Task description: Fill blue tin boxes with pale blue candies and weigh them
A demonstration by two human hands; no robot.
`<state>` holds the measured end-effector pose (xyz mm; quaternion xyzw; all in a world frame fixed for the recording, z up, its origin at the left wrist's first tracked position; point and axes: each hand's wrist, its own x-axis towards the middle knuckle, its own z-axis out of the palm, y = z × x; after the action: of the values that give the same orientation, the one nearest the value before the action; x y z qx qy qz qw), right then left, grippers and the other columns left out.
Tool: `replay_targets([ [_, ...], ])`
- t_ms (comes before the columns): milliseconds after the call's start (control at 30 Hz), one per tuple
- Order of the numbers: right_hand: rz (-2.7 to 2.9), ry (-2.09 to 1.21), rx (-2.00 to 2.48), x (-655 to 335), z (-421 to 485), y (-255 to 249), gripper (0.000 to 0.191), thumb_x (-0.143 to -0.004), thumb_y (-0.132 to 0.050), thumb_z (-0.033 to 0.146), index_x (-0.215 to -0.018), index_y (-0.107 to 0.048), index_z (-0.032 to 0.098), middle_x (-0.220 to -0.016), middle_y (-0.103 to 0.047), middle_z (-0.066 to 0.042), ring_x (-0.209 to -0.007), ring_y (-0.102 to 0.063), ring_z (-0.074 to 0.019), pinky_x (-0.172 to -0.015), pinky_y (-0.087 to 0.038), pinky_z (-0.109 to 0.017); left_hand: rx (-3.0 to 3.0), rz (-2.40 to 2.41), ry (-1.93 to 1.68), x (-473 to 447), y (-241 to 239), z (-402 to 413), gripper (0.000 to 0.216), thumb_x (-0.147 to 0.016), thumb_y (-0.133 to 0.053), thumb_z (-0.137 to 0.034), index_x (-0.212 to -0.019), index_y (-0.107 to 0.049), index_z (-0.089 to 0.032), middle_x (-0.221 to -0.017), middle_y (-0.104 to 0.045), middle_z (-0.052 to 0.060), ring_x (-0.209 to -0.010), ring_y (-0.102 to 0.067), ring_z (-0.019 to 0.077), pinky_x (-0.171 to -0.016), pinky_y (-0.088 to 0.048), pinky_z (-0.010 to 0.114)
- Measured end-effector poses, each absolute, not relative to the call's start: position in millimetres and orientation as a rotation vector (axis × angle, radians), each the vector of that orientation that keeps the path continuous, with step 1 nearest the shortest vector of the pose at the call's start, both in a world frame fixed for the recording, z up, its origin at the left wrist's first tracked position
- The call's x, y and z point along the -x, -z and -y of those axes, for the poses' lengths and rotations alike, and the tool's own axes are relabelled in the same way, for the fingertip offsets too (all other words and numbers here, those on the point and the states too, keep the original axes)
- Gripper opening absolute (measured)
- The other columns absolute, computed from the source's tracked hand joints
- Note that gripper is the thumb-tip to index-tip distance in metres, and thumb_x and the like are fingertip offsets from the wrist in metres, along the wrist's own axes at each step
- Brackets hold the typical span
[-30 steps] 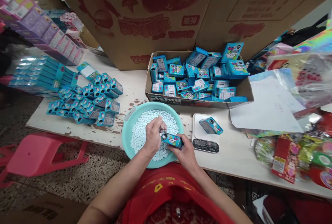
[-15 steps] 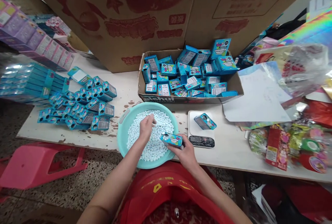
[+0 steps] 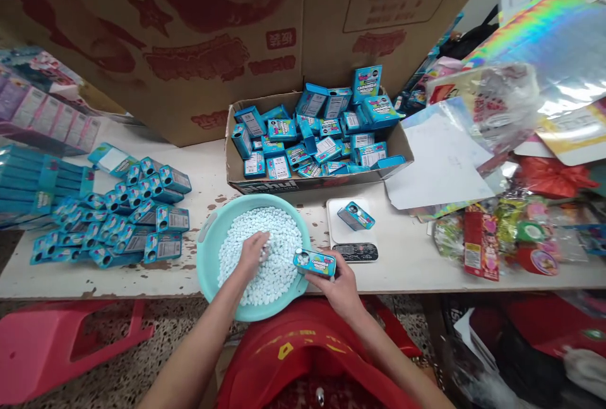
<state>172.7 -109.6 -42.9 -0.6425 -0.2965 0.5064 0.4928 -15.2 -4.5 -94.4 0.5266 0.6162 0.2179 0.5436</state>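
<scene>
Blue candy box (image 3: 314, 262) in right hand (image 3: 341, 286), thumb and fingers closed round its 3 o'clock end; holed end over bowl (image 3: 206, 270) rim, bowl's 3 o'clock. Left hand (image 3: 252, 256) in bowl, fingers curled narrow, touching white candies (image 3: 283, 232); can't tell if any held. Scale (image 3: 337, 231) with 1 box (image 3: 357, 216), between 2 and 3 o'clock. Carton (image 3: 267, 187) of boxes, 1 o'clock.

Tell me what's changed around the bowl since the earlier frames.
The left hand has moved left, from the opening of the held blue box to the white pieces in the bowl. The right hand, keeping hold of that box, has drawn it right, over the bowl's right rim. The camera has turned right. The bowl and the scale with its box stayed put.
</scene>
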Motion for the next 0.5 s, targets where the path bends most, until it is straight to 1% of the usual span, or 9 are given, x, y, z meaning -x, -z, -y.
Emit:
replay_targets([
  [67, 0.707, -1.217, 1.566, -178.2, 111.1, 40.2, 0.037, -0.057, -0.080, 0.031, -0.085, -0.057, 0.020, -0.076, -0.064, 0.001, -0.069, -0.060, -0.0167, -0.064, -0.052, -0.029, -0.918, -1.388, -0.621, 21.9, 88.4, -4.8, 0.033, -0.079, -0.046, -0.051, -0.075, -0.050, -0.019, -0.067, -0.056, -0.001, -0.044, -0.044, 0.0082, -0.039, -0.029, 0.020],
  [133, 0.700, -1.200, 1.581, -185.0, 112.4, 38.3, 0.037, -0.058, -0.079, 0.032, -0.084, -0.057, 0.020, -0.075, -0.064, 0.001, -0.068, -0.060, -0.0169, -0.064, -0.052, -0.029, -0.516, -1.299, -0.722, 24.2, 82.5, -15.3, 0.028, -0.075, -0.054, -0.045, -0.076, -0.052, -0.017, -0.066, -0.058, 0.000, -0.040, -0.044, 0.0069, -0.035, -0.025, 0.018],
  [167, 0.691, -1.193, 1.589, -188.8, 112.9, 37.8, 0.037, -0.058, -0.079, 0.033, -0.084, -0.057, 0.020, -0.075, -0.064, 0.001, -0.068, -0.060, -0.0173, -0.064, -0.052, -0.029, -0.359, -1.260, -0.752, 22.4, 79.2, -21.2, 0.025, -0.075, -0.056, -0.042, -0.073, -0.052, -0.017, -0.059, -0.056, -0.001, -0.037, -0.043, 0.0061, -0.034, -0.024, 0.017],
  [233, 0.663, -1.177, 1.607, -196.9, 114.0, 37.4, 0.037, -0.057, -0.079, 0.033, -0.084, -0.056, 0.021, -0.075, -0.065, 0.001, -0.068, -0.061, -0.0180, -0.064, -0.052, -0.030, -0.208, -1.199, -0.765, 10.7, 71.4, -33.3, 0.025, -0.077, -0.057, -0.037, -0.064, -0.047, -0.017, -0.047, -0.046, -0.004, -0.031, -0.036, 0.0041, -0.031, -0.021, 0.015],
  [300, 0.626, -1.159, 1.634, -205.2, 115.4, 37.7, 0.037, -0.057, -0.079, 0.032, -0.084, -0.057, 0.020, -0.075, -0.065, 0.001, -0.068, -0.061, -0.0183, -0.064, -0.051, -0.030, -0.175, -1.126, -0.747, -14.3, 61.8, -44.2, 0.030, -0.079, -0.057, -0.036, -0.060, -0.043, -0.018, -0.040, -0.038, -0.007, -0.027, -0.029, 0.0029, -0.028, -0.017, 0.014],
  [333, 0.606, -1.152, 1.650, -209.4, 116.3, 38.1, 0.037, -0.057, -0.079, 0.032, -0.084, -0.057, 0.020, -0.074, -0.065, 0.001, -0.068, -0.061, -0.0184, -0.064, -0.051, -0.029, -0.187, -1.093, -0.740, -31.9, 56.8, -48.5, 0.033, -0.079, -0.059, -0.037, -0.058, -0.042, -0.018, -0.039, -0.037, -0.007, -0.026, -0.027, 0.0026, -0.027, -0.015, 0.014],
  [433, 0.536, -1.127, 1.689, -221.9, 120.1, 40.1, 0.036, -0.058, -0.079, 0.032, -0.085, -0.058, 0.020, -0.076, -0.066, 0.000, -0.070, -0.061, -0.0191, -0.066, -0.051, -0.030, -0.313, -1.012, -0.734, -98.8, 44.9, -56.7, 0.042, -0.072, -0.068, -0.046, -0.056, -0.041, -0.017, -0.038, -0.036, -0.008, -0.025, -0.026, 0.0018, -0.027, -0.013, 0.014],
  [500, 0.483, -1.098, 1.702, -230.6, 124.0, 42.2, 0.038, -0.057, -0.079, 0.034, -0.085, -0.058, 0.020, -0.076, -0.067, -0.001, -0.070, -0.062, -0.0196, -0.067, -0.051, -0.031, -0.446, -0.964, -0.747, -145.9, 41.4, -59.3, 0.044, -0.066, -0.071, -0.049, -0.057, -0.044, -0.016, -0.039, -0.039, -0.008, -0.027, -0.029, 0.0017, -0.028, -0.015, 0.013],
])
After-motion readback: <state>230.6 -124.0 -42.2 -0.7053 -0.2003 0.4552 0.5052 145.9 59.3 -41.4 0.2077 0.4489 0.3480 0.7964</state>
